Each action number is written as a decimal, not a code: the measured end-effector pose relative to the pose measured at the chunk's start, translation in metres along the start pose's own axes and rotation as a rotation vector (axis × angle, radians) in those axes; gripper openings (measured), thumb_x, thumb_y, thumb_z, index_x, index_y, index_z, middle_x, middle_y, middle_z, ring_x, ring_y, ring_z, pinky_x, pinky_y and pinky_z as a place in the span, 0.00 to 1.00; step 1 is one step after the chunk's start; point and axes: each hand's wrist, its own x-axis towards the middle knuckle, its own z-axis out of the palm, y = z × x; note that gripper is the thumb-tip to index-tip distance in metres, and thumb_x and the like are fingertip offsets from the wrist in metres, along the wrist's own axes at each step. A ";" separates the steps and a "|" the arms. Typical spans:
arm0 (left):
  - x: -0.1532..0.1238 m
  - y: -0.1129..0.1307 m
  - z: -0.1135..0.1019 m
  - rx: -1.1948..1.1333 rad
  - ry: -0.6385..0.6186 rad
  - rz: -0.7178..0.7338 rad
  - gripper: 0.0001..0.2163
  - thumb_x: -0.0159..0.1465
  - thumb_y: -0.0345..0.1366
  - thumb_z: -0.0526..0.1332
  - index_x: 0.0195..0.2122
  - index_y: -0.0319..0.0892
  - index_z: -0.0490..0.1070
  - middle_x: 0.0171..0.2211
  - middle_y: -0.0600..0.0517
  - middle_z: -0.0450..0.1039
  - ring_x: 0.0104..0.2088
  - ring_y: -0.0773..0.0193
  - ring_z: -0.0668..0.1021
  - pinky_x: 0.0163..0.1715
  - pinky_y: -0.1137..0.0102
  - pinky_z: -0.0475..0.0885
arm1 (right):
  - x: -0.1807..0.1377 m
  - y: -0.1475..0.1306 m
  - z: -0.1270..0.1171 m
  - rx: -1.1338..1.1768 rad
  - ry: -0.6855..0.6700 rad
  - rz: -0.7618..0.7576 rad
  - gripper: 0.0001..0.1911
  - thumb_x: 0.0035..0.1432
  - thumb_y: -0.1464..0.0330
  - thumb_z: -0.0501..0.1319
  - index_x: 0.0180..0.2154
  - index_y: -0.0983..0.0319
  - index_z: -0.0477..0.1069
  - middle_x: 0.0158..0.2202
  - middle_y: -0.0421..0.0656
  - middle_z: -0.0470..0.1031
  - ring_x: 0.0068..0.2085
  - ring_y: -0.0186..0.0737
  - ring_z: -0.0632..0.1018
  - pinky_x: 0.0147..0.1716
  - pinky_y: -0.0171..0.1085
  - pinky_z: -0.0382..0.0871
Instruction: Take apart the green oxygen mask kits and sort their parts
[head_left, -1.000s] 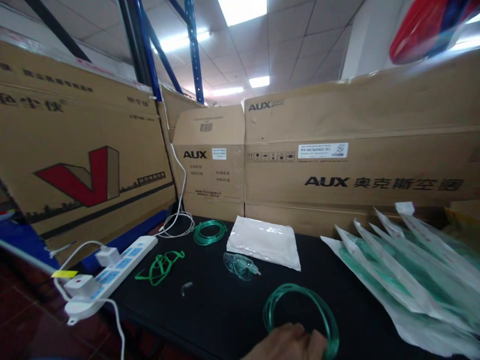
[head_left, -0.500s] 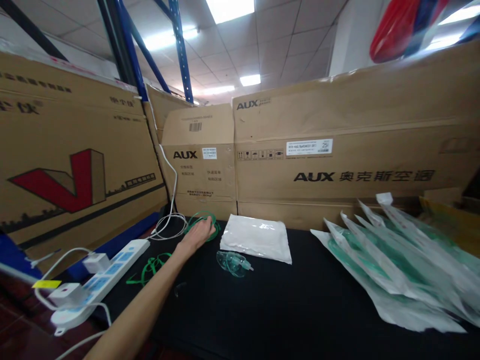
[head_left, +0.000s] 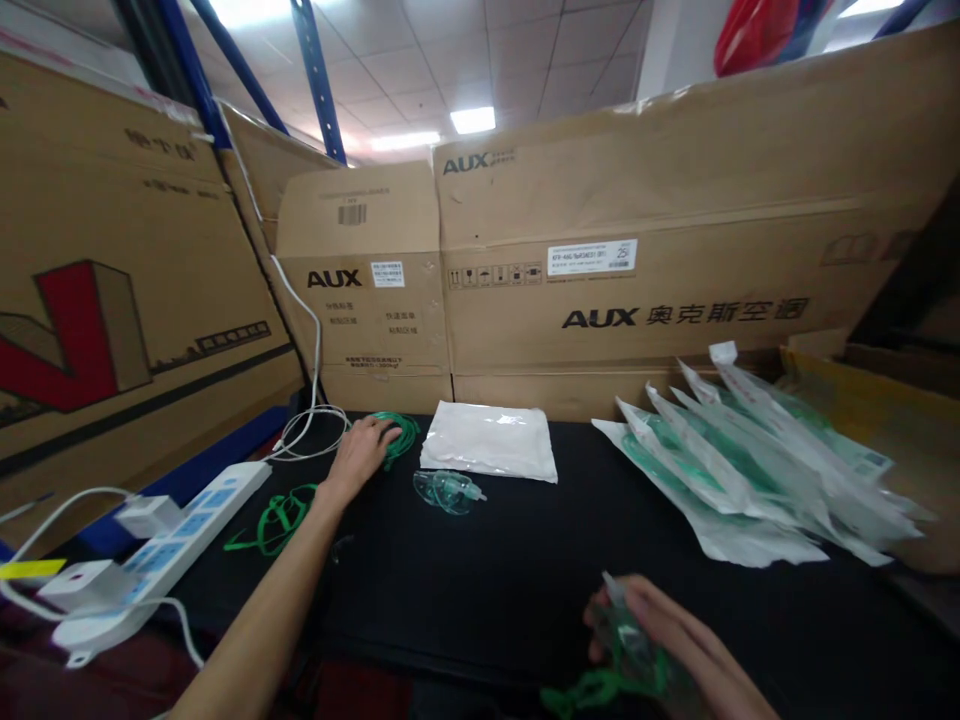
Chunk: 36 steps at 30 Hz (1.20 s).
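Holding clear mask [head_left: 630,634]: right hand [head_left: 669,618]. Overlapping pouches [head_left: 739,538], green contents [head_left: 654,452] inside.

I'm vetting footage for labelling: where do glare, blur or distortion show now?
Head view: the ceiling light is blown out, the white packet catches glare; head view, below: the right hand and green strap look soft; head view, left: lens stretch seemingly skews the carton.

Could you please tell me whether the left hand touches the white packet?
Apart; the head view shows black tabletop between the left hand and white packet.
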 end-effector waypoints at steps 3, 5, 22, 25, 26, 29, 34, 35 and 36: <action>-0.025 0.029 -0.012 -0.127 0.156 -0.010 0.18 0.77 0.41 0.49 0.55 0.38 0.73 0.54 0.40 0.76 0.56 0.51 0.76 0.60 0.53 0.69 | 0.020 -0.005 0.019 0.127 0.110 -0.140 0.24 0.56 0.48 0.71 0.41 0.62 0.85 0.40 0.50 0.85 0.40 0.48 0.84 0.37 0.41 0.78; -0.055 0.060 -0.014 -0.231 0.205 0.021 0.21 0.78 0.43 0.44 0.55 0.39 0.73 0.53 0.41 0.77 0.55 0.52 0.78 0.59 0.57 0.70 | 0.030 -0.003 0.026 0.175 0.161 -0.168 0.25 0.58 0.50 0.71 0.45 0.64 0.84 0.44 0.52 0.85 0.43 0.49 0.83 0.37 0.40 0.77; -0.150 0.181 0.038 -0.722 -0.210 0.543 0.06 0.69 0.33 0.67 0.45 0.49 0.75 0.48 0.56 0.77 0.49 0.63 0.77 0.60 0.63 0.64 | 0.030 0.031 0.013 0.038 0.030 -0.247 0.29 0.60 0.58 0.72 0.61 0.54 0.74 0.59 0.47 0.80 0.63 0.51 0.75 0.67 0.53 0.61; -0.153 0.181 0.036 -0.760 -0.187 0.531 0.03 0.70 0.31 0.65 0.42 0.46 0.74 0.45 0.57 0.79 0.46 0.64 0.78 0.59 0.64 0.64 | 0.030 0.030 0.013 -0.001 -0.023 -0.257 0.34 0.60 0.58 0.72 0.66 0.51 0.68 0.62 0.48 0.77 0.62 0.50 0.76 0.65 0.52 0.64; -0.153 0.181 0.036 -0.775 -0.176 0.521 0.03 0.71 0.30 0.64 0.41 0.45 0.74 0.43 0.57 0.79 0.45 0.64 0.78 0.58 0.64 0.64 | 0.029 0.030 0.013 -0.008 -0.032 -0.261 0.38 0.58 0.59 0.74 0.67 0.50 0.66 0.63 0.48 0.75 0.61 0.50 0.77 0.63 0.52 0.67; -0.154 0.182 0.036 -0.788 -0.164 0.489 0.02 0.72 0.31 0.62 0.42 0.44 0.74 0.40 0.56 0.79 0.42 0.64 0.77 0.53 0.66 0.66 | 0.030 0.032 0.014 -0.066 -0.023 -0.286 0.40 0.54 0.63 0.77 0.66 0.49 0.67 0.66 0.48 0.71 0.57 0.49 0.81 0.58 0.47 0.74; -0.152 0.180 0.037 -0.768 -0.173 0.493 0.04 0.73 0.32 0.61 0.45 0.45 0.76 0.40 0.55 0.78 0.41 0.63 0.75 0.47 0.68 0.67 | 0.036 0.042 0.013 -0.314 0.035 -0.460 0.25 0.59 0.65 0.72 0.58 0.52 0.76 0.68 0.50 0.67 0.56 0.47 0.82 0.50 0.38 0.79; -0.152 0.180 0.037 -0.764 -0.178 0.490 0.04 0.73 0.33 0.61 0.44 0.45 0.76 0.40 0.55 0.78 0.40 0.63 0.75 0.47 0.67 0.67 | 0.037 0.044 0.013 -0.393 0.082 -0.522 0.22 0.61 0.65 0.70 0.57 0.53 0.77 0.68 0.50 0.67 0.57 0.48 0.81 0.49 0.38 0.80; -0.152 0.180 0.036 -0.760 -0.187 0.487 0.04 0.74 0.33 0.61 0.42 0.45 0.75 0.39 0.55 0.78 0.39 0.63 0.75 0.47 0.67 0.67 | 0.037 0.046 0.014 -0.482 0.148 -0.588 0.20 0.62 0.64 0.68 0.56 0.53 0.78 0.67 0.50 0.68 0.57 0.49 0.81 0.49 0.39 0.80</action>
